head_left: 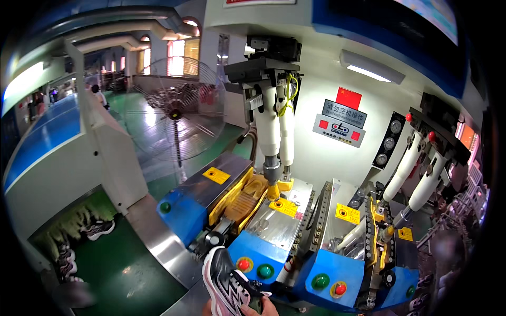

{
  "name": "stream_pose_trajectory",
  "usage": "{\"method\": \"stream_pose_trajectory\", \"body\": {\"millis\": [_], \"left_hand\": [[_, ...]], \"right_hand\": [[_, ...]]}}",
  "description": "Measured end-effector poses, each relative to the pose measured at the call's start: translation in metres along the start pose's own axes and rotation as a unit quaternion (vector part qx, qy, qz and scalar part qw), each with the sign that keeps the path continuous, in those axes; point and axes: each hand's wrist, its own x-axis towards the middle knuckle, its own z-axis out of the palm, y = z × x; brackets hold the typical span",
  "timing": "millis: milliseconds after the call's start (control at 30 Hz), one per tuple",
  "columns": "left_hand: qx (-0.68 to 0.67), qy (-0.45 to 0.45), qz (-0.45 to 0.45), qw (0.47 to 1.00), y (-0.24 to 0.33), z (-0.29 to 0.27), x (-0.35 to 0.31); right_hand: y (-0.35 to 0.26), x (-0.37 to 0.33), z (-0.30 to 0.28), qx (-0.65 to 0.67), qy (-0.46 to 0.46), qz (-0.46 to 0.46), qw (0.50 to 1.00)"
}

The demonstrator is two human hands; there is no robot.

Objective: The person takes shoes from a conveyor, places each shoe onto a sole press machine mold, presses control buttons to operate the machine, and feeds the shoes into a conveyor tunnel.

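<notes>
At the lower edge I hold a black sneaker (225, 271) with white zigzag lines and a white and pink sole, its toe pointing up and away. My right hand (265, 307) is closed round its heel and collar end, with fingers on the upper. Beside the sole shows a small part of my left hand (207, 307), closed on the shoe; most of it is hidden beneath. Just beyond is a blue and metal press machine (271, 239). Its left station has a brown sole-shaped pad (246, 197) between yellow side plates, under white press cylinders (270, 126).
A second press station (377, 237) stands at right. Red buttons (244, 264) and green buttons (265, 271) sit on the blue fronts. At left, a conveyor tunnel (74, 210) with a fringe curtain has several shoes (99, 229) on its green belt. A large fan (175, 113) stands behind.
</notes>
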Motion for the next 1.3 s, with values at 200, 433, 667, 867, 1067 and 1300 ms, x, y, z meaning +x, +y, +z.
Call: {"method": "stream_pose_trajectory", "body": {"millis": [200,433,667,867,1067,1300], "left_hand": [[0.27,0.093,0.14,0.948,-0.033,-0.042,0.116],[0.328,0.034,0.147,0.933,-0.031,-0.108,0.159],[0.263,-0.021,0.135,0.955,-0.057,-0.126,0.194],[0.29,-0.05,0.126,0.947,-0.062,-0.121,0.195],[0.315,-0.034,0.108,0.942,-0.033,-0.106,0.194],[0.345,0.043,0.153,0.925,-0.027,-0.094,0.156]], "right_hand": [[-0.065,0.152,0.029,0.13,-0.014,0.042,0.99],[-0.11,0.411,0.077,0.236,0.05,0.209,0.948],[0.036,0.573,0.116,-0.298,0.371,-0.216,0.852],[0.025,0.591,0.115,-0.311,0.321,-0.094,0.889],[0.005,0.579,0.111,-0.332,0.369,-0.156,0.854],[-0.04,0.441,0.077,-0.259,0.053,-0.138,0.955]]}}
